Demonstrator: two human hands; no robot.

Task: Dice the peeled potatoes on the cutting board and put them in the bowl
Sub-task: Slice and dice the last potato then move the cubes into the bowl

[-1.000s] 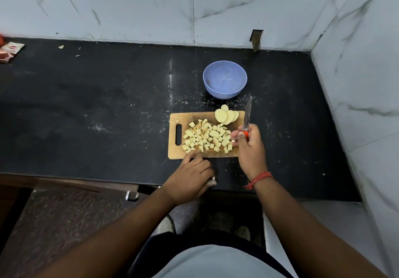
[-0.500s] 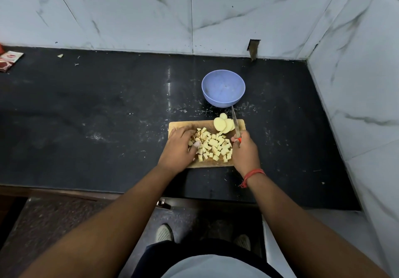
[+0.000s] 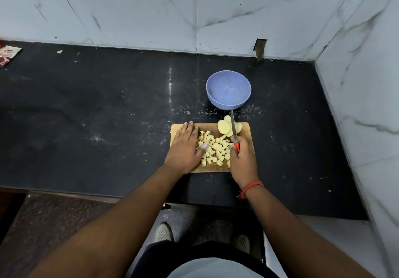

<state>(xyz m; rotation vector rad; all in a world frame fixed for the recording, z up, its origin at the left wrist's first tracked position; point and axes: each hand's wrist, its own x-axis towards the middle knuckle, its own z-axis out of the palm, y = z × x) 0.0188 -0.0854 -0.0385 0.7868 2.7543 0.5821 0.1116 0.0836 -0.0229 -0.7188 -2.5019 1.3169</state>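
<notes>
My left hand (image 3: 186,148) lay flat, fingers straight, on the cutting board (image 3: 246,126), touching the diced potato (image 3: 213,148) heaped between my hands. My right hand (image 3: 243,159) gripped the knife (image 3: 233,129), blade over the uncut slices (image 3: 224,126) just beyond. The cubes looked wet, light and slippery; I judged scooping safer than pinching. Farther on, the bowl (image 3: 228,87) held nothing.

no readable text, red packet (image 3: 7,55) at counter's left edge, print illegible
</notes>
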